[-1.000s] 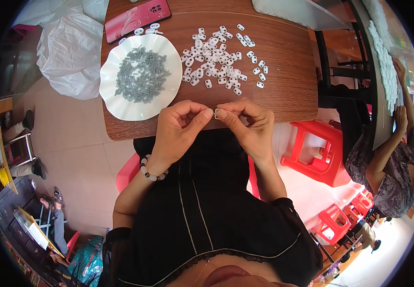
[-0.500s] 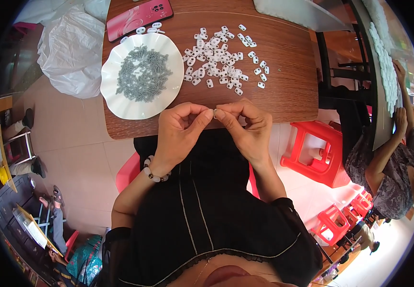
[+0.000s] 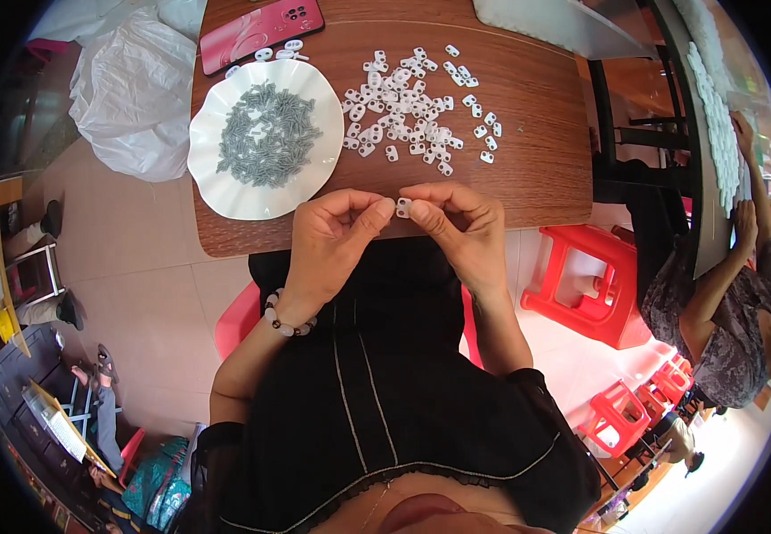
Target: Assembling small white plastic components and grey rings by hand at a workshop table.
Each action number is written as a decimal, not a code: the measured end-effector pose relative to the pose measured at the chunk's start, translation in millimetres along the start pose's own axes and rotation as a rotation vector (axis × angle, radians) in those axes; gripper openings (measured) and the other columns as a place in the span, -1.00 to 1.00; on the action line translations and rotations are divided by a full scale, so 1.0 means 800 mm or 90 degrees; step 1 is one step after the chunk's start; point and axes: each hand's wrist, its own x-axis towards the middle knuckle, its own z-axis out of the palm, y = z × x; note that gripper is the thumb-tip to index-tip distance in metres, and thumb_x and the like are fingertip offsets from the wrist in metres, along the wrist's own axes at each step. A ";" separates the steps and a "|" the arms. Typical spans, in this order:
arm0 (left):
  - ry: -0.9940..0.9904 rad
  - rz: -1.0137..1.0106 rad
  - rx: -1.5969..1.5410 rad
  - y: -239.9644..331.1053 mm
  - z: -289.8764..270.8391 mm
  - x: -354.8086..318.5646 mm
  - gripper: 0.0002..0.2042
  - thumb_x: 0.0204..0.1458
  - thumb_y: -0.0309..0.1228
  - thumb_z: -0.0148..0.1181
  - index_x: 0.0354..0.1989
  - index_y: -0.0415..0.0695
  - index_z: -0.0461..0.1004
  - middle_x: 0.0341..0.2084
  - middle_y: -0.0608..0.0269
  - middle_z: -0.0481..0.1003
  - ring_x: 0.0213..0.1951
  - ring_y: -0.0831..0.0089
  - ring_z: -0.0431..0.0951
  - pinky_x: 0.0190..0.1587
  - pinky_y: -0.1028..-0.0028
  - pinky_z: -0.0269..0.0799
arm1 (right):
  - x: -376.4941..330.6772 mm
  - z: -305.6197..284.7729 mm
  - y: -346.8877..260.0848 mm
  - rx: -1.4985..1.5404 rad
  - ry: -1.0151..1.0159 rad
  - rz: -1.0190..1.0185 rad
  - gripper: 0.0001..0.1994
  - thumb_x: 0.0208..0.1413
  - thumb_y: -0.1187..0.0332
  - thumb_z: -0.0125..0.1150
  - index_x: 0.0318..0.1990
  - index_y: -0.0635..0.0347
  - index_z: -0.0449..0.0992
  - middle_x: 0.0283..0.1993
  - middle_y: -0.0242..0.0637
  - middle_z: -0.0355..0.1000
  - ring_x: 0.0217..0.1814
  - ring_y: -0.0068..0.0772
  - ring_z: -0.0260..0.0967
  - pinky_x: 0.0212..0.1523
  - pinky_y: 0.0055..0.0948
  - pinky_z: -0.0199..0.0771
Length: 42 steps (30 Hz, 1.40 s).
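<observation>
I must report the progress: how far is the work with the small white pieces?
Done: no separate finished pile can be told. In hand: the left hand and right hand pinch one white piece at the table edge. Left: a heap of white pieces and a plate of grey parts.

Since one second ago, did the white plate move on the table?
No. The white plate keeps the same place against the table edge and the pink phone.

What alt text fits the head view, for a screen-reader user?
Both hands, left hand and right hand, pinch one small white plastic piece at the edge of a wooden table. Behind lie a white plate of grey parts, a scatter of white pieces and a red phone.
</observation>
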 end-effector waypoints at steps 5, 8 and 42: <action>0.008 -0.007 -0.008 0.000 0.000 -0.001 -0.83 0.09 -0.45 0.20 -0.28 -0.33 0.54 -0.49 0.32 0.52 -0.44 0.71 0.44 -0.35 0.69 0.38 | -0.001 -0.001 0.004 0.025 -0.001 0.014 -0.84 0.09 0.44 0.26 -0.21 0.34 0.55 -0.35 -0.37 0.52 -0.31 -0.68 0.42 -0.25 -0.66 0.41; 0.003 -0.006 -0.010 -0.001 -0.001 0.000 -0.84 0.09 -0.45 0.20 -0.28 -0.33 0.54 -0.49 0.33 0.52 -0.43 0.72 0.44 -0.35 0.69 0.38 | -0.004 -0.001 0.008 -0.005 -0.006 0.019 -0.87 0.10 0.43 0.24 -0.27 0.33 0.55 -0.38 -0.37 0.52 -0.33 -0.67 0.42 -0.26 -0.67 0.41; -0.003 -0.053 -0.085 -0.003 -0.010 0.001 -0.80 0.11 -0.42 0.09 -0.26 -0.31 0.55 -0.43 0.25 0.55 -0.44 0.68 0.42 -0.32 0.65 0.35 | -0.002 0.004 -0.001 -0.007 0.017 0.003 -0.87 0.14 0.46 0.19 -0.41 0.33 0.51 -0.52 -0.42 0.45 -0.46 -0.72 0.35 -0.41 -0.70 0.34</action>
